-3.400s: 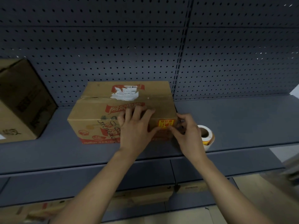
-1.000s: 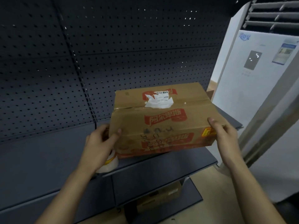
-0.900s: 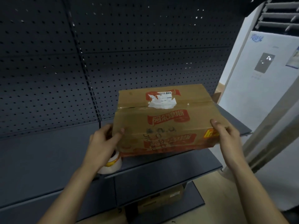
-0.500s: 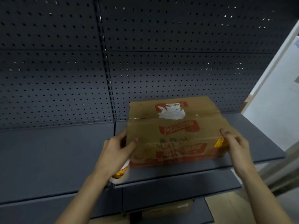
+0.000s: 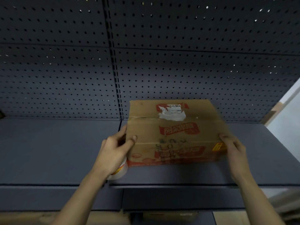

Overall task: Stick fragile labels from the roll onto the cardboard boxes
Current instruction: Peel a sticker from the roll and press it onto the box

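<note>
A brown cardboard box (image 5: 172, 132) with red print and a torn white shipping label on top sits on the dark shelf (image 5: 56, 148). A yellow fragile label (image 5: 217, 146) is stuck on its front face near the right corner. My left hand (image 5: 116, 150) grips the box's left end, thumb on the front face. My right hand (image 5: 233, 148) grips the right end beside the yellow label. The white label roll (image 5: 119, 172) lies on the shelf under my left wrist, mostly hidden.
A dark pegboard back wall (image 5: 162, 62) rises behind the shelf, with a vertical post (image 5: 116, 78) left of the box. A lower shelf (image 5: 178, 198) runs below. More cardboard (image 5: 168, 215) shows at the bottom. A white panel (image 5: 290, 114) stands at the right.
Earlier my hands pressed the yellow label onto the box. Since then both hands carried the box to the right along the shelf and brought it down onto it, past the roll.
</note>
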`<state>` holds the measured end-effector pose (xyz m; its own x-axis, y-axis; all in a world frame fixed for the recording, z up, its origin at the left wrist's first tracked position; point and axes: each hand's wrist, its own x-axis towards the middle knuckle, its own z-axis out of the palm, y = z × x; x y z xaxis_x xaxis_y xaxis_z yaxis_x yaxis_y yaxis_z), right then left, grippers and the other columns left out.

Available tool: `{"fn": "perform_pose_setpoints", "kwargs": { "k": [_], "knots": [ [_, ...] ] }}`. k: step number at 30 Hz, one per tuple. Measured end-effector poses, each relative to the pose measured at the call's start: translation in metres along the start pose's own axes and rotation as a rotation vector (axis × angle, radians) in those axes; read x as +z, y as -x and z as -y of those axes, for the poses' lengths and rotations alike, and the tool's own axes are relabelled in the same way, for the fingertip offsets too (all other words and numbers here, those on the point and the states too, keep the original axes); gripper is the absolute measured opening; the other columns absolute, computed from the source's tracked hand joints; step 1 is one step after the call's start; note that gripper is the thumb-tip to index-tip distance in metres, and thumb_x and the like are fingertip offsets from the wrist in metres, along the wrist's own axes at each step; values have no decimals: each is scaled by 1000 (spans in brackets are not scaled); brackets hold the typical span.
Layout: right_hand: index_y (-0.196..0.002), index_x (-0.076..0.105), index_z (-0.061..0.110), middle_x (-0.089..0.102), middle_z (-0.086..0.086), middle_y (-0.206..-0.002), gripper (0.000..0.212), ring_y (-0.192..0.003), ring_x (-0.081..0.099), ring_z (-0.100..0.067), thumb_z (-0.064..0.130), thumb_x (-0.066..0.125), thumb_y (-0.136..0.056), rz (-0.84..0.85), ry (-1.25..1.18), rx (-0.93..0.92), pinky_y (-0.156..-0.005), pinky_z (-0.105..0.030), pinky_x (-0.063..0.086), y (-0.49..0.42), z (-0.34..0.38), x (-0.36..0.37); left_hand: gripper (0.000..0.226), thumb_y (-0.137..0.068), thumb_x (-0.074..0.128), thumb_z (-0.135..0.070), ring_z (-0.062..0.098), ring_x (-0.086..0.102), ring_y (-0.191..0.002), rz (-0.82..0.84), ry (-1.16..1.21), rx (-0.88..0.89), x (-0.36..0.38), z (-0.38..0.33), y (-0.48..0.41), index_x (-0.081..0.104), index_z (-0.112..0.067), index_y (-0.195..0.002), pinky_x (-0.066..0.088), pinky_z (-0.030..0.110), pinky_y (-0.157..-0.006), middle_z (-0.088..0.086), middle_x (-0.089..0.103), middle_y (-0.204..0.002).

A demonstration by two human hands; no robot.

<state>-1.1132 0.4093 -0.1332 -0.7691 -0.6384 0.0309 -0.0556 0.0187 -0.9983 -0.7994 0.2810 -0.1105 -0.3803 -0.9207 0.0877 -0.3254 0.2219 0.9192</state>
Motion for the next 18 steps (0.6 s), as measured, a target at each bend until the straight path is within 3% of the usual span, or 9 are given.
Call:
{"fn": "perform_pose_setpoints", "kwargs": {
  "k": [3,6,10,13,18],
  "knots": [
    [-115,65,15,71,13,-94,20,-77,67,9,21,53,-100,38,-15,13,-74,-17,51,-4,-6,-1,32,-100,54,-30,-12,63,-100,1,-26,2,6,-4,-3,53,-57,-118,48,5,-81,-29,71,-104],
    [-120,64,16,75,12,-95,25,-86,70,1,24,55,-99,72,-32,5,-73,-18,50,-8,-9,-3,35,-101,50,-32,-16,60,-101,-24,-40,-18,11,-3,-9,53,-49,-131,44,1,-78,-29,69,-107],
    [-127,63,17,73,5,-112,31,-102,69,-8,28,54,-99,117,-26,-18,-77,-17,52,-8,-9,-5,43,-102,46,-36,0,55,-120,-45,-34,-49,16,3,-16,44,-39,-145,42,16,-95,-20,64,-126],
    [-132,61,17,72,2,-118,37,-104,69,-10,32,55,-98,141,-34,-19,-82,-23,52,-8,-10,-5,43,-103,44,-35,1,50,-122,-64,-30,-54,19,2,-19,43,-39,-146,39,20,-97,-21,59,-128],
    [-123,63,20,72,8,-107,28,-89,70,2,31,55,-99,152,-31,-21,-68,-9,52,-8,-7,-5,39,-105,40,-30,-1,48,-113,-96,-43,-56,25,-3,-23,46,-41,-141,35,11,-85,-35,54,-108]
  ]
}}
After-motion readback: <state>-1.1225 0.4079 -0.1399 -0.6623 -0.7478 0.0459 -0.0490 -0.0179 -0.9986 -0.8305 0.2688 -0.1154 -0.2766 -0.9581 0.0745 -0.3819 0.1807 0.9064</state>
